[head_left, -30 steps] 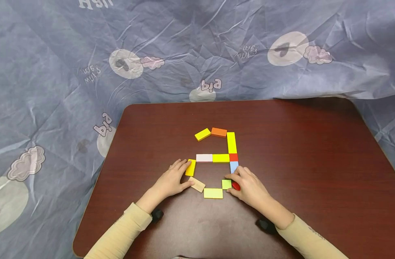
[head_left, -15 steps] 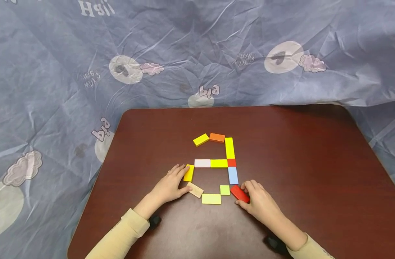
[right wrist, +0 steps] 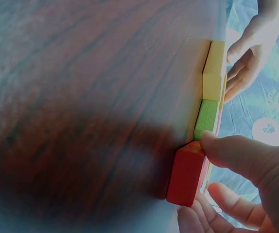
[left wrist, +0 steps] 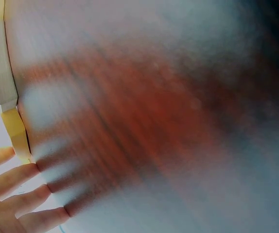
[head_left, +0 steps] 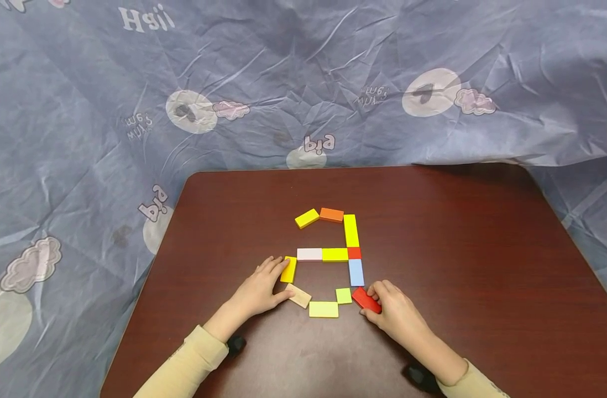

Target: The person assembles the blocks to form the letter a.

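Observation:
Flat wooden blocks form a connected figure on the table. My right hand [head_left: 396,309] pinches a red block [head_left: 365,299] lying slanted below the blue block [head_left: 356,272]. In the right wrist view my thumb touches one end of the red block [right wrist: 185,174], with fingers near its other end. A small green block [head_left: 343,296] sits just left of the red one, beside a pale yellow-green block [head_left: 324,309]. My left hand [head_left: 256,290] rests with fingers extended, fingertips at a yellow block [head_left: 288,270] and thumb at a bare-wood block [head_left: 299,297].
A white block [head_left: 309,254], a yellow block [head_left: 335,254] and a small red block [head_left: 354,253] make the crossbar. Above are an upright yellow block [head_left: 350,230], an orange block [head_left: 331,214] and a tilted yellow block [head_left: 307,218]. A printed cloth [head_left: 283,83] hangs behind the table [head_left: 448,232].
My right hand has moved right and slightly down from the green block, uncovering the blue block and most of the red one. The left hand has stayed at its two blocks.

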Demonstrator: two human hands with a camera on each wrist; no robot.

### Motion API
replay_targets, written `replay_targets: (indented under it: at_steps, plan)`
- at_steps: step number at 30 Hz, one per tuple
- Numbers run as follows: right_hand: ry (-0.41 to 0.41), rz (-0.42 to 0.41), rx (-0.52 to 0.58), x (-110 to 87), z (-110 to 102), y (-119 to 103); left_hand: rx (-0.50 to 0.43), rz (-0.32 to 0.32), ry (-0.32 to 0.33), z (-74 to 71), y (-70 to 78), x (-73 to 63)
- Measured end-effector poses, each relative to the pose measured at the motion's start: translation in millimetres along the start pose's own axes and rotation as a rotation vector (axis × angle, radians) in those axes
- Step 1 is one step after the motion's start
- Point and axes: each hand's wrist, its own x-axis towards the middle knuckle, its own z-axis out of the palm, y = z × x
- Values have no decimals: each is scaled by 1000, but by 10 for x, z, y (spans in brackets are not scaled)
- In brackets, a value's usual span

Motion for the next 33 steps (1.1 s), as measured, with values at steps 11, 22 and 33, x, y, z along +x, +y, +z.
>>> replay_targets:
  at_steps: [11, 22, 33]
  plan:
    - [41, -34, -16, -10, 19, 1, -7, 4, 4, 5, -6, -16]
    - [-16, -17, -6, 353, -157, 115, 11, 17, 9, -14, -5, 12]
    - [-87, -63, 7, 611, -116, 261, 17, 12, -10, -16, -11, 6]
